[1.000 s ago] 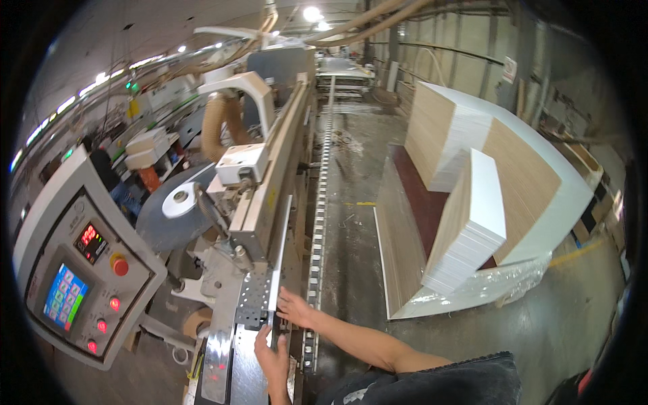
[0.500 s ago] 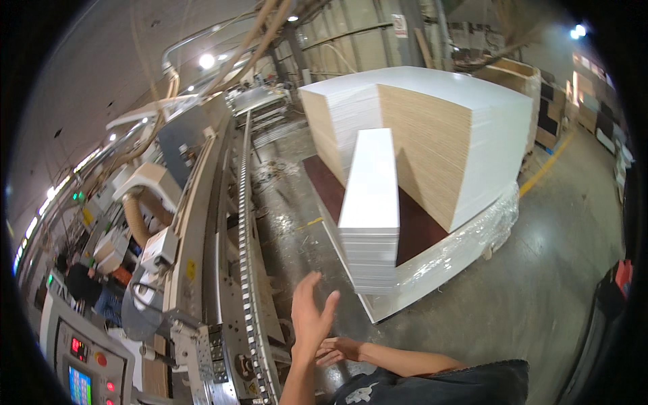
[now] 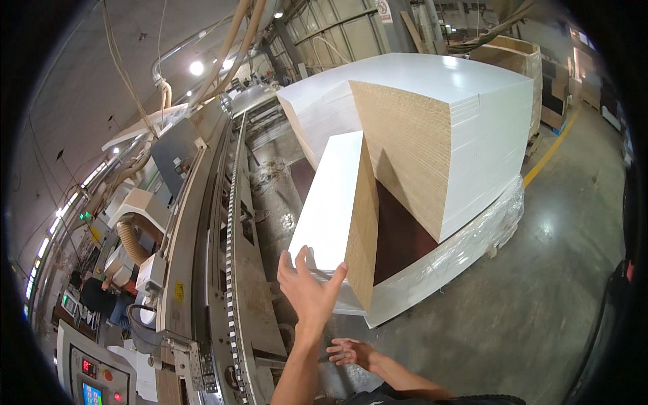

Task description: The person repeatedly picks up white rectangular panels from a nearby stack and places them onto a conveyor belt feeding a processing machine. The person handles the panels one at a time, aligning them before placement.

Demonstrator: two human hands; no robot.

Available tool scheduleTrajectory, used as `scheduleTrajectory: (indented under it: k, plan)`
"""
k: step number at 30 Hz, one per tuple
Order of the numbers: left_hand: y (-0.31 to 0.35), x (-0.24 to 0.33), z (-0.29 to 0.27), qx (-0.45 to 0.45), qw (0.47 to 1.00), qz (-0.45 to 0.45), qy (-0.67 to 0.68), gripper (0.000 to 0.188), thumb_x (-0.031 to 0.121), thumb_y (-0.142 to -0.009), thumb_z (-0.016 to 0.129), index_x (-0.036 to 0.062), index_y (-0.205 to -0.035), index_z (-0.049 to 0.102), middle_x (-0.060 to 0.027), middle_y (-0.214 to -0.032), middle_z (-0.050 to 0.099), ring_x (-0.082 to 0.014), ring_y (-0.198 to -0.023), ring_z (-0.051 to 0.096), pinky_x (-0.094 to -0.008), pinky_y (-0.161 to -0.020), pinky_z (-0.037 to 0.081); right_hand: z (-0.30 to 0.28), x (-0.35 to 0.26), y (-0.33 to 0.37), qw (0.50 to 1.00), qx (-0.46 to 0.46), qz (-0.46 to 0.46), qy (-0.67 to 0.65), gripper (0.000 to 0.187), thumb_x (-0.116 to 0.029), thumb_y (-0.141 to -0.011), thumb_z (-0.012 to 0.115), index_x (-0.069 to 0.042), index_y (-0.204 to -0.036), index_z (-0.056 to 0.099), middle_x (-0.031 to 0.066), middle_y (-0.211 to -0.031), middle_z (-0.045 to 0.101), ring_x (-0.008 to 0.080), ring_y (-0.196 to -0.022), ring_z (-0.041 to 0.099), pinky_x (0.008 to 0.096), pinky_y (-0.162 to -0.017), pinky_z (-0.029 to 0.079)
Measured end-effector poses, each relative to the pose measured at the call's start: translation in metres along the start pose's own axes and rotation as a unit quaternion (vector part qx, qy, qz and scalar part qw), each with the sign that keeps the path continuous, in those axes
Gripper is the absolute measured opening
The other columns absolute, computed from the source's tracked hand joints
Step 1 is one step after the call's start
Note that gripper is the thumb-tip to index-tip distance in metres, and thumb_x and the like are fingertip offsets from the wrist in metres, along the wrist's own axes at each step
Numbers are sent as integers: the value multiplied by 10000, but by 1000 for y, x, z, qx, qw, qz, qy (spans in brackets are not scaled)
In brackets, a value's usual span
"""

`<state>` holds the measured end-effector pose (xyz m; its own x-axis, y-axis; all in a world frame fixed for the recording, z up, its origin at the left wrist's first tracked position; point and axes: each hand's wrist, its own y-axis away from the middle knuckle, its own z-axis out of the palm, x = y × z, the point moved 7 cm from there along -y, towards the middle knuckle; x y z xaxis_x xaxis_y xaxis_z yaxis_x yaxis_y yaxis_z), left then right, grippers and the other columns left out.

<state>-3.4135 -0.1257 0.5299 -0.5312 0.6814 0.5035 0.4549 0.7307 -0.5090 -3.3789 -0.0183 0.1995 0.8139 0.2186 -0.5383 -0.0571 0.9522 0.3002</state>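
Observation:
My left hand (image 3: 310,287) is at the near end of a narrow stack of white-faced boards (image 3: 329,196), fingers spread and thumb out to the right. Its fingertips overlap the stack's near top edge; whether they press on it I cannot tell. Lower down, to the right, my right hand (image 3: 354,353) is open, with slightly curled fingers and nothing in it. The narrow stack stands on a dark brown base board (image 3: 398,236). Behind it rises a much larger stack of white boards (image 3: 482,158) with tan particleboard edges.
A long machine with a chain-like track (image 3: 231,270) runs along my left. Its control panel (image 3: 98,371) is at lower left. Crumpled clear wrap (image 3: 499,226) hangs along the large stack's base. Another person (image 3: 101,297) is at far left. A yellow line (image 3: 553,148) crosses the floor at right.
My left hand has moved up and forward to the narrow stack's near end. My right hand has shifted slightly right. The view has shifted, showing the narrow stack's tan right side.

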Motion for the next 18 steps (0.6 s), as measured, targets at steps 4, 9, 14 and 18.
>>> scheduleTrajectory:
  k: [4,9,14,18]
  plan:
    - [4,-6,-12,-6,1000,-13,-10,895,509,-784,849,20,-1455,515,-374,-1537,305,-505,-1436,308,-613,-1158,276,12,19,-9,998,-3,52,21,759,-412,-1027,648,9,-1584,349,187,-1456,609,301,-1189,689,411,-989,562]
    - [20,-32,-44,-37,998,-38,28,879,440,-760,882,72,-1468,515,-346,-1570,291,-500,-1462,300,-603,-1183,289,19,23,-15,999,-16,52,4,700,-413,-1022,637,-29,-1558,401,156,-1419,647,273,-1117,711,403,-982,560]
    - [77,-93,-130,-26,995,-36,92,913,387,-664,945,120,-1450,564,-275,-1600,297,-449,-1478,343,-560,-1196,347,104,-61,5,996,-65,-62,21,612,-453,-1089,510,-70,-1559,430,161,-1453,619,310,-1242,658,475,-1040,540]
    - [147,-139,-221,-43,989,-61,131,1030,369,-561,994,144,-1466,557,-202,-1621,308,-396,-1498,346,-531,-1195,346,162,-132,3,970,-152,-189,-17,648,-592,-1082,429,-110,-1513,478,140,-1430,634,308,-1257,649,517,-1036,528]
